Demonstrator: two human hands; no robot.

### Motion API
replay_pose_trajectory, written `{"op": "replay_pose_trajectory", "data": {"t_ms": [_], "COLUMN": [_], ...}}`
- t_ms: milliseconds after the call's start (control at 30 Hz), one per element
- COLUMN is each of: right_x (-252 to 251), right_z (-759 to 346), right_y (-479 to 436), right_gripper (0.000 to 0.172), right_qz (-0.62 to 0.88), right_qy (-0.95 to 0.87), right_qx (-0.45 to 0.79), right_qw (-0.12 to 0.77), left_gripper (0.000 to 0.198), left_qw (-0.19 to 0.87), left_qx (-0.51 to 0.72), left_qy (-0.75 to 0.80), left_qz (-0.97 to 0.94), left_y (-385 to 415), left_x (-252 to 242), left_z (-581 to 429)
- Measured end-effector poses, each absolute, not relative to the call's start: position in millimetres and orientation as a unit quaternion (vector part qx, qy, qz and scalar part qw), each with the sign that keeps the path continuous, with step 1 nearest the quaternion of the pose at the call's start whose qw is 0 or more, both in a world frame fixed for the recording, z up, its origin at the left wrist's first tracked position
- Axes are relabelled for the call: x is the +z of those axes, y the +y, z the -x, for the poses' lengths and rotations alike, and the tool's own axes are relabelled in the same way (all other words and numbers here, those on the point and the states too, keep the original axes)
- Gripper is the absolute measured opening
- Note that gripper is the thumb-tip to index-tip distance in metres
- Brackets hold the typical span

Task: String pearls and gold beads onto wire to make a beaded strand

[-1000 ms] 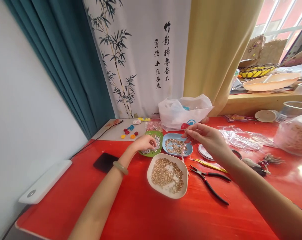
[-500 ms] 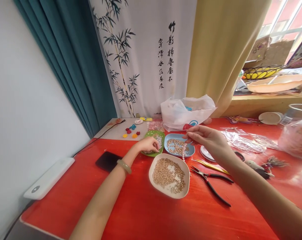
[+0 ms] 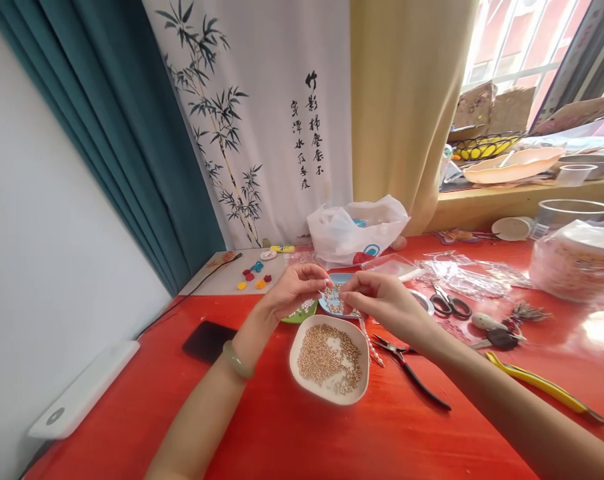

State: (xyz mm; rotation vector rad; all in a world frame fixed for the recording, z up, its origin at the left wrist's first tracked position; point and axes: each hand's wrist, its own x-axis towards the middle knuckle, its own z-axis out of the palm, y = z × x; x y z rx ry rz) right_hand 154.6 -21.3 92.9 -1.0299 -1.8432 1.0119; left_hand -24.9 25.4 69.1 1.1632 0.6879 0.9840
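Left hand (image 3: 299, 291): thumb and forefinger drawn nearly together, other fingers curled; whether a bead sits in the pinch I cannot tell from here.
Right hand (image 3: 382, 303): thumb and forefinger closed in a fine pinch, apparently on the thread end of the beaded strand; the thread itself is too thin to make out.
Beaded strand (image 3: 371, 343): one, pale; hangs below the right hand, lower end beside the cream tray (image 3: 327, 393), near the pliers (image 3: 417, 383).
Cream tray: gold beads (image 3: 322, 353), loose, nearest the person.
Blue tray (image 3: 343, 276): gold beads, behind and partly hidden by the fingertips.
Green tray (image 3: 297, 319): pale beads, mostly under the left hand.
Step in hand: judged to be threading, both sets of fingertips meeting just apart over the blue tray.
Next move: seems to call for lining bead hole to thread tip, right pinch kept firm so nothing slides off.
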Motion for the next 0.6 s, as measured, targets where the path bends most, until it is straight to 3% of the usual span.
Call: {"op": "replay_pose_trajectory", "data": {"t_ms": [600], "right_x": [102], "right_z": [-153], "right_y": [-35], "right_gripper": [0.011], "right_qz": [0.387], "right_qy": [-0.724], "right_qx": [0.371], "right_qw": [0.433], "left_gripper": [0.018], "left_qw": [0.692], "left_qx": [0.456], "left_qy": [0.255], "left_qz": [-0.499], "left_y": [9], "left_x": [82], "left_z": [16]}}
